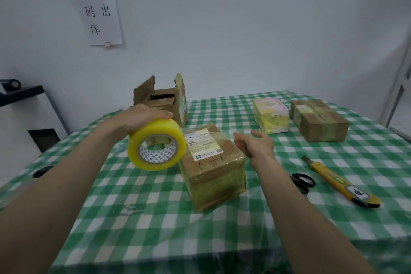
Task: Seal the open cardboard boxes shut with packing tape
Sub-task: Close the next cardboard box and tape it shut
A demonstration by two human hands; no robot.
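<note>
My left hand (142,118) grips a big yellow roll of packing tape (155,144) from above and holds it in the air left of a closed cardboard box (213,167). That box carries a white shipping label and is wrapped in yellowish tape; a clear strip seems to run from the roll onto its top. My right hand (255,143) hovers just right of the box, fingers straight and spread, holding nothing. At the back of the table an open cardboard box (160,100) stands with its flaps up.
The table wears a green-and-white checked cloth (138,207). On the right lie black scissors (303,181) and a yellow utility knife (340,182). Farther back right sit a taped yellow-pink packet (270,118) and a taped cardboard box (318,120). A white wall is behind.
</note>
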